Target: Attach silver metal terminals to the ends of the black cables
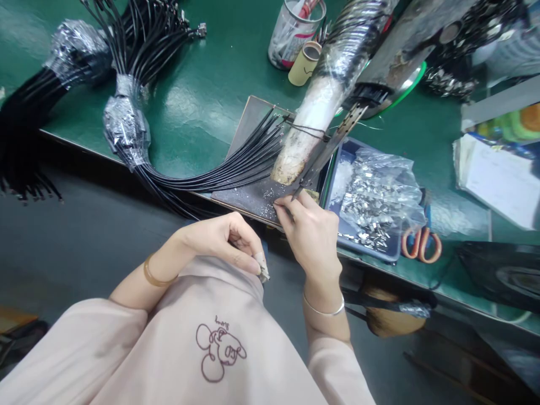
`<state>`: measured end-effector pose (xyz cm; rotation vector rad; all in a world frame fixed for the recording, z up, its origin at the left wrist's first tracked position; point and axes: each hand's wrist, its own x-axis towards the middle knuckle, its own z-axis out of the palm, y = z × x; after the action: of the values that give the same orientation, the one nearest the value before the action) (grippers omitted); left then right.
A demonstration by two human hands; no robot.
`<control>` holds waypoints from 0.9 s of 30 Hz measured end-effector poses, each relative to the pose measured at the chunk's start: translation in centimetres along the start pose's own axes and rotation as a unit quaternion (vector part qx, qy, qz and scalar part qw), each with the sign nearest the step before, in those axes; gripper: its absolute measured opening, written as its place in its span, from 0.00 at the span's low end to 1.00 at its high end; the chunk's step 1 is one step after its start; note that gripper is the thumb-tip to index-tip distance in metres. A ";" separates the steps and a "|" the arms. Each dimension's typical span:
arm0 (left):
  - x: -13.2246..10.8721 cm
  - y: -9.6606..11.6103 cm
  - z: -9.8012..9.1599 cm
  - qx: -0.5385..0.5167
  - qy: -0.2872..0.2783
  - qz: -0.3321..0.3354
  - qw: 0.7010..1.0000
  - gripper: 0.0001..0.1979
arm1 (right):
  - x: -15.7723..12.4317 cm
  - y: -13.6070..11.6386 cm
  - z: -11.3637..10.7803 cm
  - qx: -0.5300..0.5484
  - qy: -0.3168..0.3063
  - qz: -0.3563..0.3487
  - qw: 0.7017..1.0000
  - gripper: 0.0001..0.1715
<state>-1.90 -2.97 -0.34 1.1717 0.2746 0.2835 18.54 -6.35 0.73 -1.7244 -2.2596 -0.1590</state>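
My left hand is held low in front of my shirt, thumb and taped forefinger pinched together. A small greyish bit shows at those fingertips, too small to name. My right hand is over the dark work board, its finger and thumb closed together low on the board. What they hold, if anything, I cannot make out. Just above its knuckles is the pointed tip of a mounted soldering iron. Thin black cables fan across the board, their ends beneath a plastic-wrapped tube. Tiny bright specks lie near my right fingertips.
Right of the board, a blue tray holds a bag of small metal parts. Orange-handled scissors lie beside it. Wrapped cable bundles hang over the left table edge. A clear tub and papers stand farther back.
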 end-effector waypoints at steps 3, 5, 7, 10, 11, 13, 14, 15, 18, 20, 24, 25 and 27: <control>0.5 0.2 0.4 -0.007 0.050 0.007 0.999 0.08 | 0.0 0.3 0.0 0.010 0.008 0.003 1.000 0.12; 1.1 0.3 0.9 -0.031 0.114 0.022 0.993 0.08 | -0.3 0.4 -0.5 0.034 0.039 0.020 0.998 0.10; 1.7 0.3 1.4 -0.054 0.181 0.036 0.981 0.09 | -1.0 0.4 -1.1 0.082 0.094 0.056 0.991 0.07; 2.8 0.1 2.1 -0.047 0.254 0.042 0.965 0.08 | -2.2 0.3 -2.1 0.174 0.197 0.154 0.952 0.04; 3.2 -0.1 2.3 -0.031 0.279 0.045 0.959 0.07 | -2.6 0.2 -2.2 0.207 0.228 0.186 0.933 0.03; 3.8 -0.4 2.8 0.015 0.331 0.064 0.941 0.06 | -3.1 0.1 -2.2 0.263 0.272 0.229 0.897 0.03; 4.1 -0.5 3.0 0.040 0.355 0.079 0.931 0.06 | -3.2 0.1 -2.1 0.283 0.280 0.241 0.885 0.03; 4.3 -0.6 3.2 0.065 0.377 0.094 0.919 0.06 | -3.3 0.1 -1.9 0.296 0.279 0.248 0.879 0.02; 4.7 -0.8 3.7 0.128 0.414 0.123 0.893 0.06 | -3.4 0.0 -1.3 0.321 0.238 0.246 0.883 0.02; 4.7 -0.8 3.9 0.148 0.419 0.124 0.887 0.06 | -3.3 -0.3 -1.0 0.340 0.205 0.227 0.889 0.03; 4.6 -0.5 4.3 0.165 0.416 0.128 0.885 0.07 | -3.1 -1.1 -0.7 0.348 0.183 0.193 0.899 0.08; 4.5 -0.4 4.4 0.177 0.416 0.133 0.882 0.07 | -3.0 -1.3 -0.7 0.342 0.182 0.189 0.902 0.10; 4.4 -0.3 4.5 0.206 0.418 0.139 0.874 0.07 | -2.9 -1.4 -0.6 0.329 0.181 0.186 0.908 0.11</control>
<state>3.85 -5.36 0.70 1.4596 0.9663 1.0351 17.98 -9.53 0.56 -1.5385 -1.4458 0.3107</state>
